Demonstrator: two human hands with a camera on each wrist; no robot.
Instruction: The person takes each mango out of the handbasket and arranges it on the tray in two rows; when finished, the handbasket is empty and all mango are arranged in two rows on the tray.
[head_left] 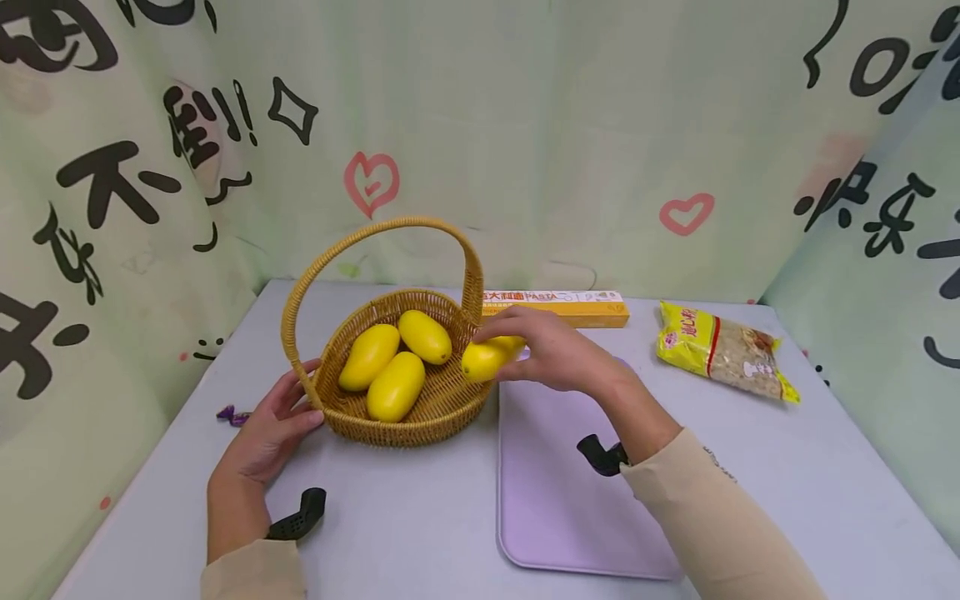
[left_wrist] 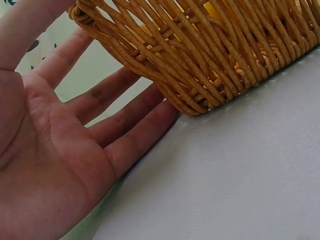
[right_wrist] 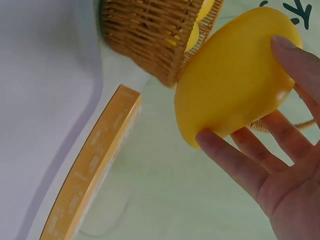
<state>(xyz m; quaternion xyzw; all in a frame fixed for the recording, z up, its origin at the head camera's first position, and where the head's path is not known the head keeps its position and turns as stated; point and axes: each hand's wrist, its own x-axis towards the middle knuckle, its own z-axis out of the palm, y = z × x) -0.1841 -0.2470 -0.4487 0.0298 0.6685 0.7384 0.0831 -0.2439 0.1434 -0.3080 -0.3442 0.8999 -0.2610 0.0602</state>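
A yellow mango (head_left: 483,360) is held between the thumb and fingers of my right hand (head_left: 551,350), at the right rim of the wicker basket (head_left: 450,408). The right wrist view shows fingertips and thumb on opposite sides of this mango (right_wrist: 235,80). Inside the basket lie three more yellow mangoes (head_left: 397,387). My left hand (head_left: 266,429) touches the basket's left side near the foot of its tall handle. In the left wrist view its fingers (left_wrist: 135,135) are spread and fairly straight against the woven wall (left_wrist: 200,60).
A pale purple board (head_left: 577,500) lies right of the basket. Behind it is an orange pasta box (head_left: 585,310). At the right rests a yellow food bag (head_left: 727,350). A small purple-wrapped candy (head_left: 234,415) is beside my left hand. Curtains printed with writing surround the table.
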